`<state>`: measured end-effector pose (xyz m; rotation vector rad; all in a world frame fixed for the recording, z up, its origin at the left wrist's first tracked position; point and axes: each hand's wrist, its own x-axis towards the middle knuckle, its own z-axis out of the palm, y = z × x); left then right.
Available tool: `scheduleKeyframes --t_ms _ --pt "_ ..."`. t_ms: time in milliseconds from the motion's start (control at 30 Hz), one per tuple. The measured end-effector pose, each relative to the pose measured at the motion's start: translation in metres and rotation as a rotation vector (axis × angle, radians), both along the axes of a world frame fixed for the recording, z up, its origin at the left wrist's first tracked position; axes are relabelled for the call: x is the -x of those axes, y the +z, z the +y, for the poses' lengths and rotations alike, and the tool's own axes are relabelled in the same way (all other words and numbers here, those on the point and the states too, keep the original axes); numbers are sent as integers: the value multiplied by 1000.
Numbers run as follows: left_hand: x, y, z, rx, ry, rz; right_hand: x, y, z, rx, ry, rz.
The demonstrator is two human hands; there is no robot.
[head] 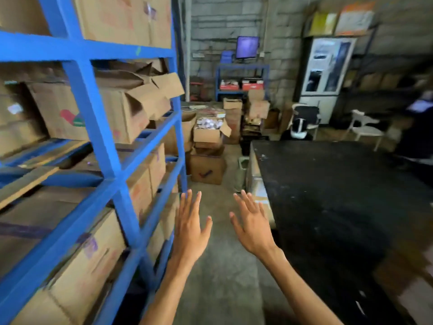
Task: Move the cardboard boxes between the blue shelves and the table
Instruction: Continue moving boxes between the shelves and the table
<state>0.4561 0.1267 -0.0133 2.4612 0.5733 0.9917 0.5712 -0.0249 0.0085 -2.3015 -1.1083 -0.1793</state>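
Nearby, shelved cardboard boxes sit left of left grip.

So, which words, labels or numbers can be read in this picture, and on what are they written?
None can be read.
Cardboard boxes on the blue shelves: red, green and purple prints, too blurred.
Box on the floor: red mark, not legible.
Papers on the white cabinet: too blurred.

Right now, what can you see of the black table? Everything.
The table is broad, with a matte black top, scuffed and flecked with pale specks, over a lighter side panel. It stands right of the aisle, opposite the blue shelves. The open right hand overlaps its left edge; contact unclear.
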Motion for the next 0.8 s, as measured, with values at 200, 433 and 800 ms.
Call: scheduleKeyframes --t_ms 200,433,800 --pt "-112 -12 -172 57 -398 52 -46 5 -202 55 -399 -7" --pt "-173 4 -364 40 -803 78 -32 25 -400 66 -819 -46" --pt "-206 20 -511 -24 -1150 126 2 18 -536 -2 -1170 -64"
